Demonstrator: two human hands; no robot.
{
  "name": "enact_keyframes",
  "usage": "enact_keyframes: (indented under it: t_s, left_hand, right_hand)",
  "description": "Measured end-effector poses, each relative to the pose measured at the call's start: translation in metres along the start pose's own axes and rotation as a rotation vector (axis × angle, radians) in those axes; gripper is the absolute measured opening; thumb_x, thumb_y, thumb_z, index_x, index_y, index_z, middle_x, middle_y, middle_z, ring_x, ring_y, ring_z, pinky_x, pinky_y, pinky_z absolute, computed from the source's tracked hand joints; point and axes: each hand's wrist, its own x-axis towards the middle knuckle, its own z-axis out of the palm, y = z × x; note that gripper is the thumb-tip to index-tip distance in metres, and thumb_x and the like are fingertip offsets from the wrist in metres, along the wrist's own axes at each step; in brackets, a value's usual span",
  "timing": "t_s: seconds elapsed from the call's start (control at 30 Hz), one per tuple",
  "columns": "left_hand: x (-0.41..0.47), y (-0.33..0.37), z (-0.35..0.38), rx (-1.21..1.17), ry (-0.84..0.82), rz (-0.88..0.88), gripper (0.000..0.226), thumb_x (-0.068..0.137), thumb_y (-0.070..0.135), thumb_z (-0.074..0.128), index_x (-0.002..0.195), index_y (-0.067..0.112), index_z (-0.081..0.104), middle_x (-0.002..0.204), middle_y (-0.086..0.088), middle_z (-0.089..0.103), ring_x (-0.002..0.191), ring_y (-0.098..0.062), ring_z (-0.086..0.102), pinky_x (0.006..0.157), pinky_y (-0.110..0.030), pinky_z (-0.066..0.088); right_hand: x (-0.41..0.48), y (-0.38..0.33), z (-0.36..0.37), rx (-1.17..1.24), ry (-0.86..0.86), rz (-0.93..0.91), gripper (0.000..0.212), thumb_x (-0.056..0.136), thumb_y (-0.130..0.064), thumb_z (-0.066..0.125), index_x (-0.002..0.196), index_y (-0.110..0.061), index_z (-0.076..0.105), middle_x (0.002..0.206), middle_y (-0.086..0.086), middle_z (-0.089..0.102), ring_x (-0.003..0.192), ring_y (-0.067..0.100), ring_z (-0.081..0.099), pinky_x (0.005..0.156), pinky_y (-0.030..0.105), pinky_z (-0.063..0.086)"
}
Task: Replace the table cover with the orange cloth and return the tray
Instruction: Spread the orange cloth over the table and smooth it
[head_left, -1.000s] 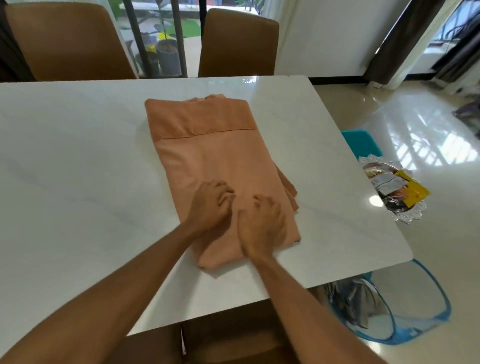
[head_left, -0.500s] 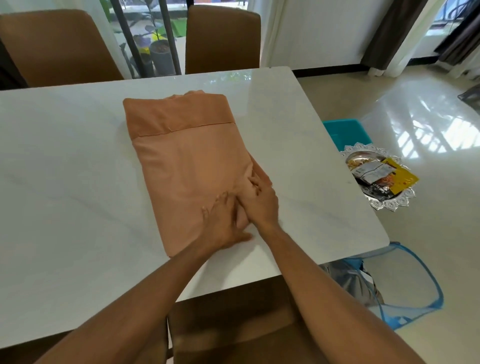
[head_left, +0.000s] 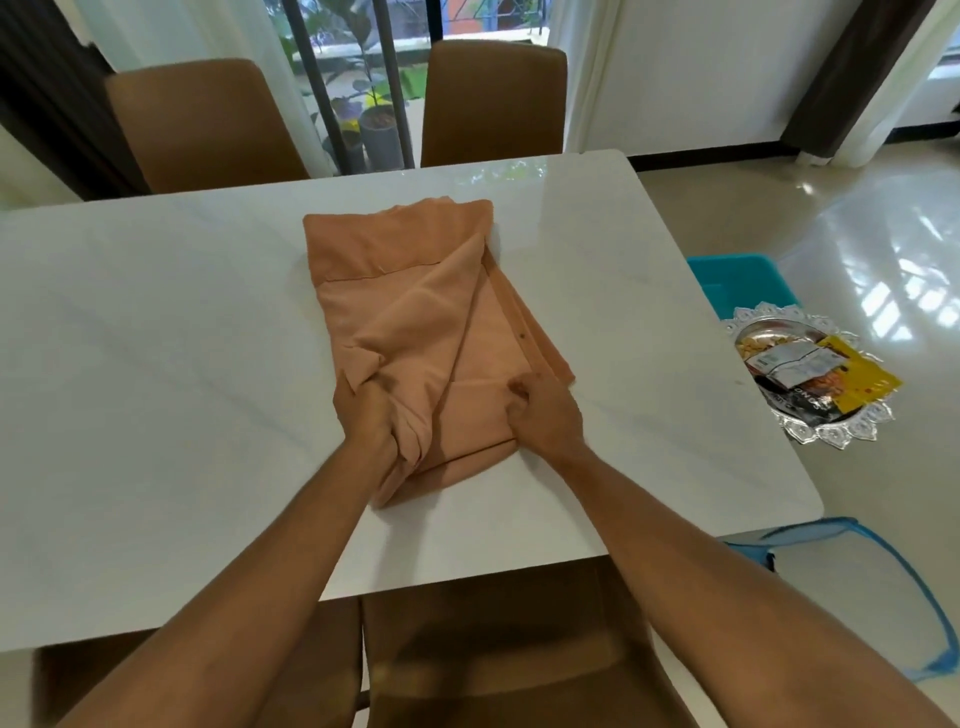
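I see my left hand (head_left: 366, 415) bunching the orange cloth (head_left: 415, 312); my right hand (head_left: 545, 415) pinches its near layer beside it on the table (head_left: 156, 364).

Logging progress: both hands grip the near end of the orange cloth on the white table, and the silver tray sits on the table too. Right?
Not quite. In the head view the silver tray lies on the floor beside the white table, not on it. Left hand and right hand do grip the orange cloth at its near end.
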Motion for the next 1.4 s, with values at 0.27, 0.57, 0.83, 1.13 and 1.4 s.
enact_keyframes:
  t_s: [0.27,0.57,0.83,1.13,1.4]
  left_hand:
    - [0.054,0.022,-0.077,-0.242,-0.017,-0.171,0.033,0.094,0.038,0.060,0.118,0.017,0.069,0.117,-0.009,0.072,0.108,-0.027,0.069,0.093,-0.045,0.056]
    - [0.063,0.000,-0.236,-0.218,0.323,-0.263,0.033,0.094,0.015,0.055,0.126,0.023,0.060,0.122,-0.009,0.066,0.103,-0.026,0.065,0.082,-0.040,0.057]
    - [0.032,-0.029,-0.254,0.707,0.633,0.099,0.061,0.085,0.008,0.064,0.141,0.018,0.043,0.144,-0.012,0.044,0.131,-0.035,0.042,0.107,-0.051,0.037]
    - [0.059,-0.033,-0.188,1.405,-0.402,0.356,0.071,0.086,0.075,0.035,0.150,0.045,0.032,0.167,0.000,0.011,0.152,-0.033,0.009,0.114,-0.064,0.013]
    - [0.061,-0.049,-0.174,1.595,-0.493,0.279,0.086,0.080,0.090,0.016,0.151,0.052,-0.014,0.162,0.005,-0.029,0.149,-0.034,-0.025,0.110,-0.073,-0.006]
  right_hand:
    - [0.013,-0.087,0.065,-0.339,-0.260,-0.333,0.062,0.096,-0.049,0.044,0.155,-0.031,0.035,0.164,0.009,0.029,0.149,0.037,0.026,0.120,0.050,0.021]
    - [0.001,-0.102,0.104,-0.538,-0.398,-0.154,0.093,0.077,-0.092,0.027,0.156,-0.052,0.000,0.168,-0.001,-0.019,0.152,0.041,-0.019,0.114,0.067,-0.014]
    - [-0.018,-0.104,0.122,-0.553,-0.312,-0.139,0.094,0.077,-0.094,0.012,0.158,-0.047,-0.004,0.168,0.002,-0.018,0.151,0.042,-0.020,0.111,0.072,-0.015]
    - [-0.049,-0.111,0.139,-0.480,-0.258,-0.026,0.094,0.078,-0.093,0.011,0.158,-0.046,-0.006,0.168,0.002,-0.021,0.151,0.041,-0.022,0.110,0.074,-0.014]
    - [-0.072,-0.075,0.122,-0.447,-0.096,-0.035,0.087,0.088,-0.087,0.014,0.160,-0.041,-0.003,0.169,0.001,-0.014,0.155,0.032,-0.013,0.117,0.062,-0.017]
